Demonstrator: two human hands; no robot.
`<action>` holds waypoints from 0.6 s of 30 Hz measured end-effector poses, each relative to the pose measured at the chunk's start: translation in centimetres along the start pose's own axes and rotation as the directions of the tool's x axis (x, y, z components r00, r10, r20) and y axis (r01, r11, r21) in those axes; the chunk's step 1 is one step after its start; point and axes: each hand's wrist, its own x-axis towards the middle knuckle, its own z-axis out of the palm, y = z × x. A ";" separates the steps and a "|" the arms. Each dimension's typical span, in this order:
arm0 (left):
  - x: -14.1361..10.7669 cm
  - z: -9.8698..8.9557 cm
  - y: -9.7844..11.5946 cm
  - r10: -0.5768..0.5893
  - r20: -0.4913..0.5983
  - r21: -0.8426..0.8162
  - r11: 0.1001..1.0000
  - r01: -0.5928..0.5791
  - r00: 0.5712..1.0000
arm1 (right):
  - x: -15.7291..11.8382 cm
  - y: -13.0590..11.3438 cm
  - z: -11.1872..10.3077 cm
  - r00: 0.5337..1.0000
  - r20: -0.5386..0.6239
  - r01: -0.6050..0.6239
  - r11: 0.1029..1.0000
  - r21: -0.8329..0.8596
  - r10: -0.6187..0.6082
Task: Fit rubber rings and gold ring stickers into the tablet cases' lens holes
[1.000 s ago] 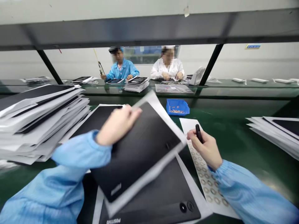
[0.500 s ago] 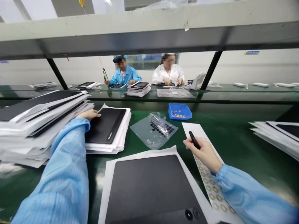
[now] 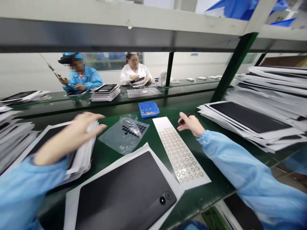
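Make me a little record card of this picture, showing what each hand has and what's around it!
Left hand: blurred, at the edge of a white-edged black tablet
Right hand: holding a small black tool
Beside right hand: sheet of copper-coloured rings
Between hands: clear plastic bag of black rings
Front: black tablet with round camera lenses
Ahead: blue tray
Right: stack of black tablets
Across the bench: co-worker in blue, co-worker in white
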 end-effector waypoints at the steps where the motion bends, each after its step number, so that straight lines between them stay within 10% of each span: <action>1: 0.4 1.6 2.5 0.121 0.072 -0.038 0.992 -0.118 0.990 | 0.4 0.5 0.4 1.000 0.002 -0.004 1.000 0.002 0.004; 7: 4.1 11.6 12.5 0.486 0.260 -0.183 0.873 -0.451 0.835 | 2.7 4.2 3.3 1.000 -0.005 -0.007 0.998 -0.070 0.007; 18: 4.8 17.5 13.1 0.460 0.172 -0.148 0.886 -0.439 0.871 | 3.7 6.9 3.1 0.982 -0.109 0.132 0.976 -0.171 -0.152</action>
